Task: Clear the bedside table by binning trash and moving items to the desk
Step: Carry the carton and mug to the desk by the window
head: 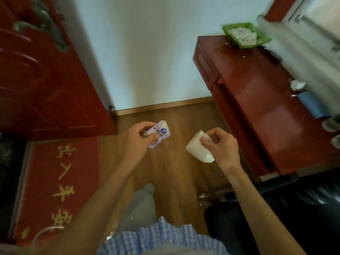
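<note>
My left hand (139, 137) grips a small purple and white carton (161, 132) with a cartoon print, held over the wooden floor. My right hand (219, 146) holds a white ceramic cup (197, 147) by its handle, tilted with its mouth toward the left. Both hands hang at about the same height in the middle of the view, apart from each other. To the right stands a dark red wooden desk (261, 100), its near top surface bare.
On the desk's far end sits a green tray (244, 34) of white bits; a blue roll (311, 105) and small white objects lie along its right side. A red door (42, 70) is at left, a red mat (58, 183) below it, a black chair (287, 208) at lower right.
</note>
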